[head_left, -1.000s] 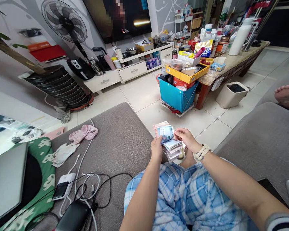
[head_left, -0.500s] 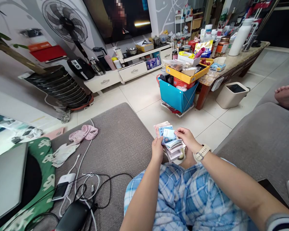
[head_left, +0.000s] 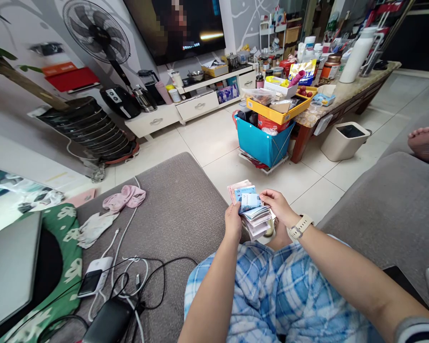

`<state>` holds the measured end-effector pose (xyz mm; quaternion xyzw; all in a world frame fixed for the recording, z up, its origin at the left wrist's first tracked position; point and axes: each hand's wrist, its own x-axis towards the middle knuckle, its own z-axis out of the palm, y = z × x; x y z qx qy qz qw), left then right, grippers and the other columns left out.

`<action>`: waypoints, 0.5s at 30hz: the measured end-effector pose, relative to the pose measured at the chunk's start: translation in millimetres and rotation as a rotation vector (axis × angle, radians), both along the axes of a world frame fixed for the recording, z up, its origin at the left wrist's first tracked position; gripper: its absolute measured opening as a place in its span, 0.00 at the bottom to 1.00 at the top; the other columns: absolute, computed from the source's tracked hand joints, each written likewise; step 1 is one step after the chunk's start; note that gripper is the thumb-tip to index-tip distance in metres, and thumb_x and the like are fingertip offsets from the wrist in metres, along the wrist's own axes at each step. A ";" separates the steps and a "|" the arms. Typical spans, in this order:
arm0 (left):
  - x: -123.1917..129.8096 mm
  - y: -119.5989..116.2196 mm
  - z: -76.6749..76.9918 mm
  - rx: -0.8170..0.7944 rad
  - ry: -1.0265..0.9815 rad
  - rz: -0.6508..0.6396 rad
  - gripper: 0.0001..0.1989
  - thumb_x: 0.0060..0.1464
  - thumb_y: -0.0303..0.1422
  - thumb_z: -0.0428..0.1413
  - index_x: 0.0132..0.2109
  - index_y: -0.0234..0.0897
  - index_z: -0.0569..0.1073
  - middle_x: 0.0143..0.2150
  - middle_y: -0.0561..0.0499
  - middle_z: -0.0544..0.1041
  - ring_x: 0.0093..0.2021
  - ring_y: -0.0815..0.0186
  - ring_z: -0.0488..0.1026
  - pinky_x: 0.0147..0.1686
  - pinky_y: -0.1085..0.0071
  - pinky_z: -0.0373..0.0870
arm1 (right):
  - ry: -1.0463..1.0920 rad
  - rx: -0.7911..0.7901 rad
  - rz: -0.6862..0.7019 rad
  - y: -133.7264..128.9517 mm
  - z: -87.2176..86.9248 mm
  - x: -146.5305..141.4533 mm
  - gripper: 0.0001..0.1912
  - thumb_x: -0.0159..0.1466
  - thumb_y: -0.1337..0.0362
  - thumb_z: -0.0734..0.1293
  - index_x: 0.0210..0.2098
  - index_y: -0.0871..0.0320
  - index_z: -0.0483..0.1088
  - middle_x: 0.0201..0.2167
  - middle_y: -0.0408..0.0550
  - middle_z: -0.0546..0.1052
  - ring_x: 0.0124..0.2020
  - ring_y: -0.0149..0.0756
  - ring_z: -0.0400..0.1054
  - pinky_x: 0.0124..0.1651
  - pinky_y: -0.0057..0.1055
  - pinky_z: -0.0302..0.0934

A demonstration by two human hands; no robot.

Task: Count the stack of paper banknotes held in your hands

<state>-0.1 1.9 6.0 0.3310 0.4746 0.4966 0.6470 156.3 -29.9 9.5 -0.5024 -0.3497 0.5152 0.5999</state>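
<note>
My left hand (head_left: 233, 220) is closed around a folded stack of banknotes (head_left: 256, 220), its thumb lying on top. Pinkish and blue notes fan out beyond the fingers, and paler folded ones hang below. Between the thumb and fingers of my right hand (head_left: 276, 204) is the edge of a blue banknote (head_left: 250, 201) near the top of the stack. A pale watch (head_left: 300, 226) is on my right wrist. Both hands are above my lap, in front of blue-and-white checked trousers (head_left: 264, 281). The fingers under the stack are partly hidden.
Left on the grey sofa (head_left: 178, 205) lie cables, a white power bank (head_left: 99, 271), a black pouch-like item (head_left: 109, 321), cloths and a laptop (head_left: 9, 267). A blue bin (head_left: 262, 140) and a cluttered table (head_left: 357, 88) stand ahead. Another person's foot (head_left: 427, 143) shows at right.
The blue note at the top of the stack has shifted and tilted slightly between my hands. Both hands keep their hold and have barely moved.
</note>
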 end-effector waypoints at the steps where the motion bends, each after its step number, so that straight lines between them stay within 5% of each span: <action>1: 0.0 0.1 -0.3 -0.003 0.001 -0.001 0.15 0.42 0.43 0.65 0.30 0.34 0.76 0.27 0.49 0.78 0.34 0.60 0.75 0.36 0.68 0.69 | -0.005 0.004 -0.002 0.0 0.4 0.1 0.19 0.51 0.47 0.76 0.27 0.57 0.73 0.23 0.40 0.70 0.26 0.33 0.61 0.32 0.32 0.55; 15: -0.8 1.4 -6.0 0.015 0.010 -0.013 0.15 0.43 0.42 0.64 0.31 0.33 0.77 0.29 0.49 0.79 0.34 0.62 0.75 0.35 0.69 0.68 | 0.008 -0.005 -0.003 -0.3 3.0 -0.1 0.19 0.50 0.48 0.76 0.27 0.57 0.74 0.22 0.40 0.68 0.26 0.31 0.58 0.32 0.32 0.53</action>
